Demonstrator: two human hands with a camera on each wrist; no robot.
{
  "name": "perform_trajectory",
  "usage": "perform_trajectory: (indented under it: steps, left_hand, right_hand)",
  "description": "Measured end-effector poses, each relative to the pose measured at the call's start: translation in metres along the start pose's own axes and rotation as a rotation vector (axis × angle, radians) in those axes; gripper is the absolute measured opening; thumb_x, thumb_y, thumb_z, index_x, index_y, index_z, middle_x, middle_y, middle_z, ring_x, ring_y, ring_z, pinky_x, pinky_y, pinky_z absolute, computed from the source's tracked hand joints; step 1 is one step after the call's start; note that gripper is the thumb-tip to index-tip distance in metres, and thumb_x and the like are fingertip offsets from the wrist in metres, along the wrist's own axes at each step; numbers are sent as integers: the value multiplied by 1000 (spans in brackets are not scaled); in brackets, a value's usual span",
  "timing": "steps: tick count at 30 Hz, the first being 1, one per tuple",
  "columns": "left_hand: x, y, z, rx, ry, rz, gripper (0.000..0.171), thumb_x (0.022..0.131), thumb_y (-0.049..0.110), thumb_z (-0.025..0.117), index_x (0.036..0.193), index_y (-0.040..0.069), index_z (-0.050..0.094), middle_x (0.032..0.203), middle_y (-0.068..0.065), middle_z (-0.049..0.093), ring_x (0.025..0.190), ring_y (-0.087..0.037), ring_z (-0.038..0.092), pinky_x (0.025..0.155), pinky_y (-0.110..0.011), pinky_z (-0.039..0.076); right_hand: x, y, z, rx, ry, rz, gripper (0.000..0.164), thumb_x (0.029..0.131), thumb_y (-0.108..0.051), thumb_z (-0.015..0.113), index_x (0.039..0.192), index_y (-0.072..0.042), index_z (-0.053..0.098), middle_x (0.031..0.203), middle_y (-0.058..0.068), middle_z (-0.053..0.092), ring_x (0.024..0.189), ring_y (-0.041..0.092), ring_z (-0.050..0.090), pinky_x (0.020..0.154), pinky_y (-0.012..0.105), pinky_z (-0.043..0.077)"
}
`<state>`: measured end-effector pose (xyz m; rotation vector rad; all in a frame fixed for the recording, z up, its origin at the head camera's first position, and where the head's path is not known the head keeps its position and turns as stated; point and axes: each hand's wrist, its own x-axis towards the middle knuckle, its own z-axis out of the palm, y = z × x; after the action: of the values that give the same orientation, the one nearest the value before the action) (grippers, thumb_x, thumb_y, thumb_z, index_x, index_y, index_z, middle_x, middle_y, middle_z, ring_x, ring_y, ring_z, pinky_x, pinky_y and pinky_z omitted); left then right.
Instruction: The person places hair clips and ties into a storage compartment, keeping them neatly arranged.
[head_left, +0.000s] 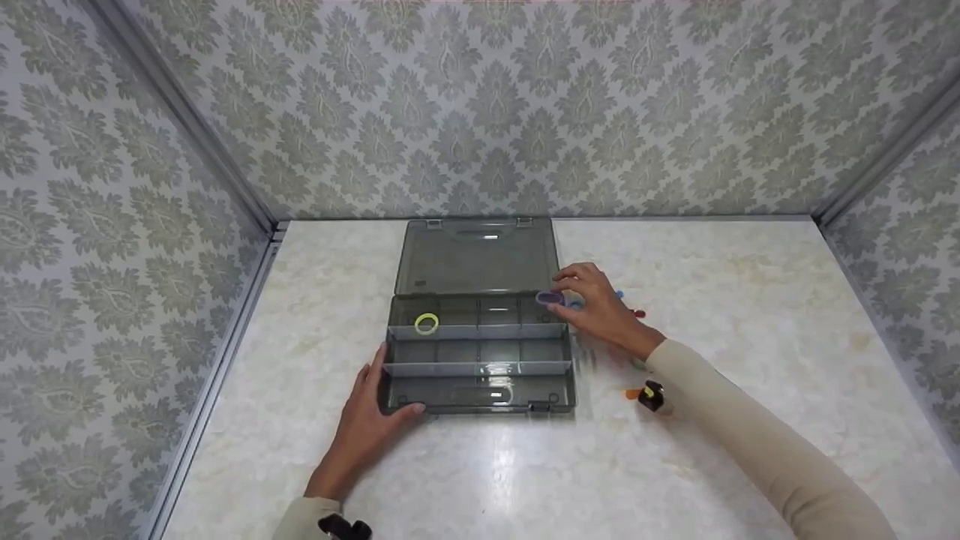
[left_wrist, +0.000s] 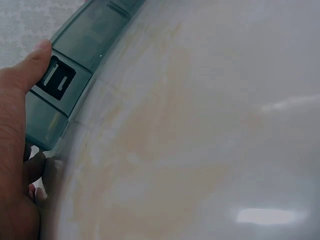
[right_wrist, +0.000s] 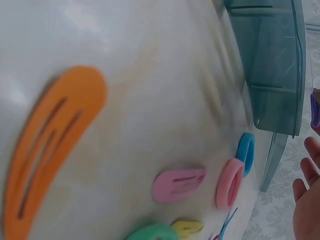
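A translucent grey divided storage box [head_left: 386, 365] lies with its lid [head_left: 476, 259] folded back flat behind it. At the box's front left corner my left hand [head_left: 367, 412] grips it, thumb on the front wall and fingers along the left side. A purple hair tie [head_left: 551, 298] is pinched between the thumb and fingers of my right hand [head_left: 596, 307], over the right end of the back row. Inside that row, towards the left, a yellow hair tie [head_left: 418, 324] leans by the divider. The other rows show only bare grey plastic.
Right of the box, partly under my right arm, lie an orange snap hair clip [right_wrist: 60, 135], a pink clip [right_wrist: 177, 185], a pink hair tie [right_wrist: 223, 182], a blue hair tie [right_wrist: 242, 150], a green hair tie [right_wrist: 152, 232] and a yellow clip [right_wrist: 187, 227]. Patterned walls enclose the table.
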<state>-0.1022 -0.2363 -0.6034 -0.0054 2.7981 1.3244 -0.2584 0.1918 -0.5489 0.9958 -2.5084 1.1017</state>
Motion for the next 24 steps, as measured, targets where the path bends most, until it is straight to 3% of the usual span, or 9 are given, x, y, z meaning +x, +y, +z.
perform_trajectory:
  steps: [5, 13, 24]
  left_hand:
    - [0, 2, 0, 9, -10, -30, 121, 90, 66, 85, 179, 30, 13, 179, -28, 20, 165, -52, 20, 127, -73, 27]
    - [0, 2, 0, 7, -7, -25, 121, 89, 65, 86, 179, 30, 14, 179, -27, 21, 165, -51, 20, 127, -74, 26]
    - [0, 1, 0, 3, 3, -4, 122, 88, 64, 88, 179, 29, 15, 178, -28, 22, 165, -51, 22, 126, -73, 28]
  right_hand:
    - [12, -4, 7, -15, -32, -9, 26, 102, -22, 84, 118, -2, 80, 133, 20, 67, 128, 40, 57, 111, 61, 45]
    - [30, -14, 19, 2, -65, -67, 23, 99, -18, 87, 114, -1, 81, 131, 20, 69, 123, 37, 59, 109, 59, 47]
    - [49, -31, 36, -56, -139, -123, 25, 99, -19, 87, 117, -4, 80, 131, 15, 68, 125, 35, 60, 107, 57, 51]
